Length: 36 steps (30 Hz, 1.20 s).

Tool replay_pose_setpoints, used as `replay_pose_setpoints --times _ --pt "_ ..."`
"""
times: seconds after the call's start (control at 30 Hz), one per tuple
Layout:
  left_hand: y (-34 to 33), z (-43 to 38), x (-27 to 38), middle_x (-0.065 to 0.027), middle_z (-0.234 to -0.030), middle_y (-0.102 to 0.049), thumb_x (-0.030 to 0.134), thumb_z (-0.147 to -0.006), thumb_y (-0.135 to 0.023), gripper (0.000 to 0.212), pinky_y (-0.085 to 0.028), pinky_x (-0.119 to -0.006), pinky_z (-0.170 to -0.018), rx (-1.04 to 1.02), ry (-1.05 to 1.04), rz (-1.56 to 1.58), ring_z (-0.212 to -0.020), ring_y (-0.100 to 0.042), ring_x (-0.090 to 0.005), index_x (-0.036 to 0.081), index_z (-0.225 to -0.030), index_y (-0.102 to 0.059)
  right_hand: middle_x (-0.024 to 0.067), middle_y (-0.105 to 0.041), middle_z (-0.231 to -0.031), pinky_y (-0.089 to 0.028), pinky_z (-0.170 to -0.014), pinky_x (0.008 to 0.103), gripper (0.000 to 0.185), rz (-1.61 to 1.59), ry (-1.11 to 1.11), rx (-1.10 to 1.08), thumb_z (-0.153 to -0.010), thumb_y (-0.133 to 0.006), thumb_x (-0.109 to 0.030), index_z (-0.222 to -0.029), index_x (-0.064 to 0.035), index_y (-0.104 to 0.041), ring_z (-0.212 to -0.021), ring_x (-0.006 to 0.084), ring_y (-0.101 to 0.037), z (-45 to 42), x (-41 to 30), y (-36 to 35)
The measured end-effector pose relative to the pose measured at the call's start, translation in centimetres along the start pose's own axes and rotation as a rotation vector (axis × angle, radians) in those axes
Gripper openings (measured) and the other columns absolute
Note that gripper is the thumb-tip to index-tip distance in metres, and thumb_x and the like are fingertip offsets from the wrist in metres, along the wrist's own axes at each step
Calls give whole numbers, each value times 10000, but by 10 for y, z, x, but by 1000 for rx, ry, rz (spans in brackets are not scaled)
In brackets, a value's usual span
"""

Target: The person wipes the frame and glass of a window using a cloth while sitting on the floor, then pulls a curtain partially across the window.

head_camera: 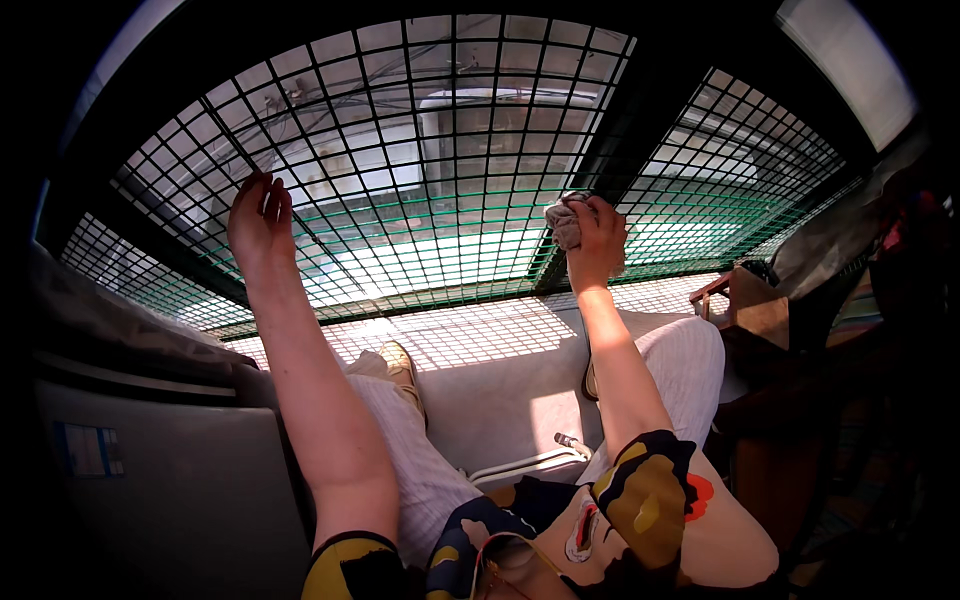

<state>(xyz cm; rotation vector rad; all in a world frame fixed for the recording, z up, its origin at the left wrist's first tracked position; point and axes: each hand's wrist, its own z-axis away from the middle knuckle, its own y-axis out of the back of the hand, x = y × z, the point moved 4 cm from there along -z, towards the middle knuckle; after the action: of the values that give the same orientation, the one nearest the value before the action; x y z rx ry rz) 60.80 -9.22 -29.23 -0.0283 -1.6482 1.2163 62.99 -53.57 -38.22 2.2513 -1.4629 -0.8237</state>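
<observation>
A wire mesh grille with square openings fills the window before me, its lower part catching green in the sunlight. My right hand grips a crumpled grey-brown cloth against the dark upright post between two mesh panels. Raised on the left side of the large panel, my left hand has its fingertips at the wires. Those fingers are bent, and nothing shows in them; whether they hook around a wire I cannot tell.
Sunlit floor lies below the grille. A grey cabinet or appliance stands at left. Near my knees is a white metal tube frame. Wooden furniture and dark clutter stand at right. Cables run outside.
</observation>
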Motion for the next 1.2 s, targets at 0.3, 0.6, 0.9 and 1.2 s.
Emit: replay_pose_setpoints --times 0.3,0.6,0.9,1.2 --pt "16 9 26 -151 -1114 -573 -4 -915 -517 258 -532 -310 -813 29 -45 -77 -999 -583 -255 -63 -1163 -557 136 -561 -1043 -418 -910 344 323 -999 -666 181 -726 -589 1 -1049 6 -586 -1017 289 -516 16 15 -42" --pt "29 5 35 -149 -1076 -598 -16 -887 -543 259 -531 -320 -799 37 -44 -101 -968 -593 -247 -45 -1143 -575 146 -417 -1214 -375 -969 402 518 -786 -536 202 -682 -695 18 -1159 -83 -519 -1144 328 -431 70 -179 -99" --pt "27 -1 27 -145 -1076 -597 -3 -909 -528 228 -527 -329 -812 20 -5 -123 -978 -584 -252 -40 -1127 -583 24 -558 -1045 -499 -731 363 196 -529 380 -36 -699 -676 -123 -874 -174 -607 -961 230 -575 69 -246 -112" --pt "17 -7 19 -156 -1045 -630 8 -904 -587 188 -548 -322 -803 -36 23 -51 -960 -618 -234 -41 -1085 -606 27 -567 -998 -462 -756 385 226 -322 147 -49 -727 -677 -94 -915 -216 -646 -931 267 -570 52 -63 -61"
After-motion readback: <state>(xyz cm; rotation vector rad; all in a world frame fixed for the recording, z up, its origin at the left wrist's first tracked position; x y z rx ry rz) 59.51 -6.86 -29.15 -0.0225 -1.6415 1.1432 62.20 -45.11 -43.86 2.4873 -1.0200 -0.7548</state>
